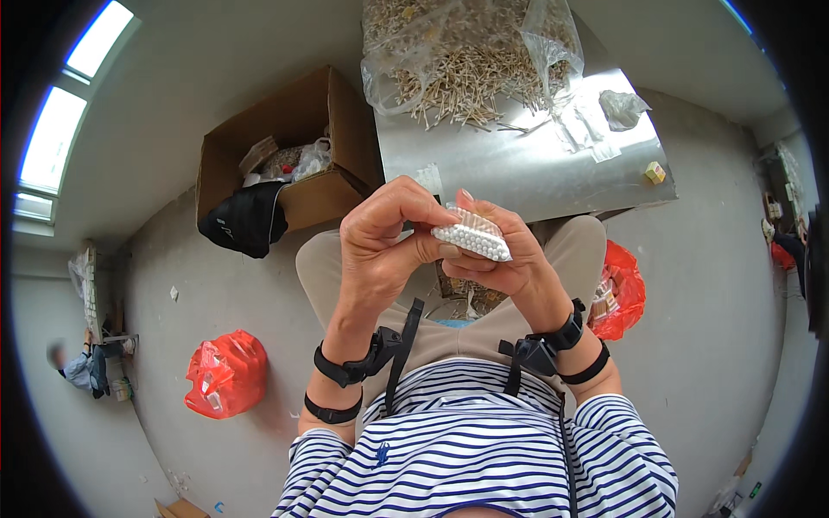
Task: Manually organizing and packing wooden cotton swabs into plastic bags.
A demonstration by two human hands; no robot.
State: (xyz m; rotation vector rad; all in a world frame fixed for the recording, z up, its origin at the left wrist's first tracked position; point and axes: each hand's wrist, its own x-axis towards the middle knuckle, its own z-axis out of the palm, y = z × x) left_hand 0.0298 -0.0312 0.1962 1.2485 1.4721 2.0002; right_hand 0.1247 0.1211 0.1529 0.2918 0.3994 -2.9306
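Both my hands are raised in front of my chest, together around a small clear packet of cotton swabs [473,236] whose white tips show in neat rows. My left hand [380,237] pinches the packet's left end with thumb and fingers. My right hand [509,255] cradles it from below and behind. Black straps wrap both wrists. Beyond my hands stands a metal table [518,164] holding a big pile of loose swab sticks [466,82] spilling from clear plastic bags.
An open cardboard box [294,147] with a black bag over its edge sits on the floor to the left. Red plastic bags lie at lower left [226,373] and right [620,289]. A small yellow cube [655,172] rests on the table. Another person [79,367] sits far left.
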